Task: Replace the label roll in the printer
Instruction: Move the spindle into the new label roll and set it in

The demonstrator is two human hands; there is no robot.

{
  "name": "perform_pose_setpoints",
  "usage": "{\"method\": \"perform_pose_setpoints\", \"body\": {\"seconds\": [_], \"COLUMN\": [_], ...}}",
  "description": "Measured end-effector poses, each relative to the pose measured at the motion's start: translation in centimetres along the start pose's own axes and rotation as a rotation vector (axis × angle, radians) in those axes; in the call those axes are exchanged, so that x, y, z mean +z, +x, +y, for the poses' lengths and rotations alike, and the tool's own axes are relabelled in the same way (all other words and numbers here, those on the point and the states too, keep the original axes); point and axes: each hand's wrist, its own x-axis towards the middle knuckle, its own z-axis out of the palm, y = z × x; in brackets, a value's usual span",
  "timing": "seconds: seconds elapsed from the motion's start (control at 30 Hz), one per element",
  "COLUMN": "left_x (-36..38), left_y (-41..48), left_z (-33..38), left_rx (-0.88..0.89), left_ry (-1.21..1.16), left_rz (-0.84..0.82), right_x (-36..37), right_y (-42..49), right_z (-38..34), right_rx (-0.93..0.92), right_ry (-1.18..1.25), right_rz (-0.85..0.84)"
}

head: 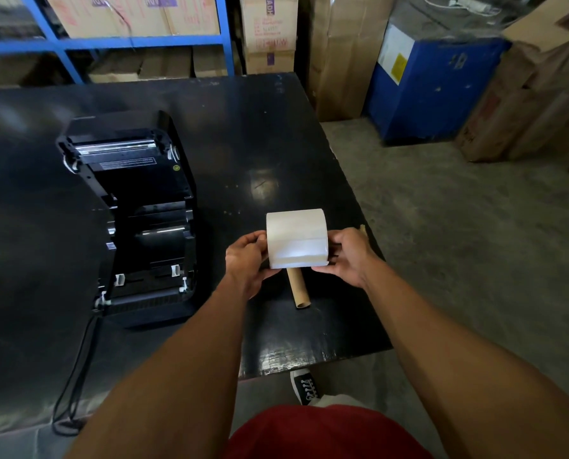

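A black table (276,134) fills most of the view, its right edge running from twelve o'clock down toward five o'clock, with grey concrete floor seen beyond it. At the far side, from ten to two o'clock, a blue shelf frame (134,43) loaded with cardboard boxes (270,31) is seen, and a blue machine (432,84) stands at about one o'clock.

On the table at about nine o'clock from the centre, the black label printer (137,220) is set with its lid (124,150) swung open and tilted back; the roll bay inside is exposed and looks dark. A black cable (74,369) is trailed from the printer's near corner toward seven o'clock.

Just right of centre, the white label roll (297,238) is held above the table, well apart from the printer, with its axis running from nine to three o'clock. It is clasped at both ends: the left hand (245,263) is closed against its nine o'clock end, and the right hand (346,256) is closed against its three o'clock end, the fingers curled under the roll's near edge.

Below the roll, toward six o'clock, a bare brown cardboard core (298,288) is laid flat on the table, its far end hidden behind the roll.

At six o'clock, past the table's near edge, a dark sneaker (304,385) is seen on the floor.
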Motion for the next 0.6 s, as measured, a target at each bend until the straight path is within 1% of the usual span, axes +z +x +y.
{"method": "perform_pose_setpoints", "body": {"seconds": [0.27, 0.6], "left_x": [-2.0, -5.4], "left_y": [-1.3, -3.8], "left_z": [1.6, 5.3], "left_rx": [0.060, 0.133], "left_ry": [-0.001, -0.061], "left_rz": [-0.006, -0.057], "right_x": [2.9, 6.8], "right_y": [-1.7, -4.4], "right_z": [-0.5, -1.4], "right_rx": [-0.050, -0.150], "right_ry": [-0.032, -0.037], "right_rz": [0.052, 0.044]}}
